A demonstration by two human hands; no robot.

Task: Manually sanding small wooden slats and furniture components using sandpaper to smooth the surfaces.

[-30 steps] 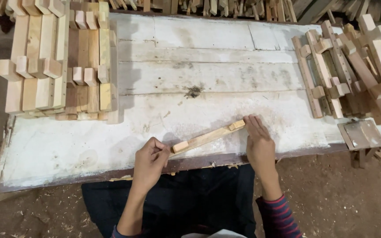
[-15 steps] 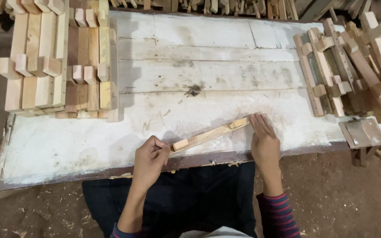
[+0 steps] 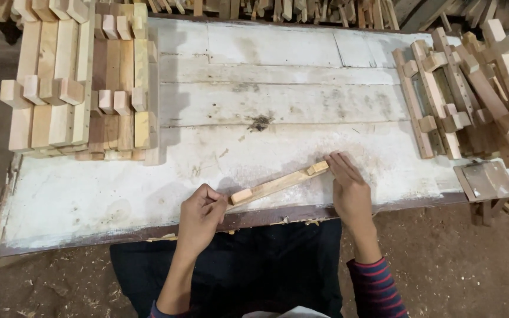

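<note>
While I am looking down from the head view, my two hands are steadying one wooden strip [image 3: 279, 184] lying slantwise near the front edge of the white table [image 3: 278, 76]. My left hand [image 3: 200, 215] is curling closed around the strip's near end, where one small block is fixed; my right hand [image 3: 350, 191] is lying flat with fingers extended, fingertips touching the far end, where a second small block is sitting. One neat stack of finished pieces [image 3: 78, 76] is resting at the table's left rear. One looser pile of similar pieces [image 3: 460, 88] is leaning at the right, too jumbled for me to count.
</note>
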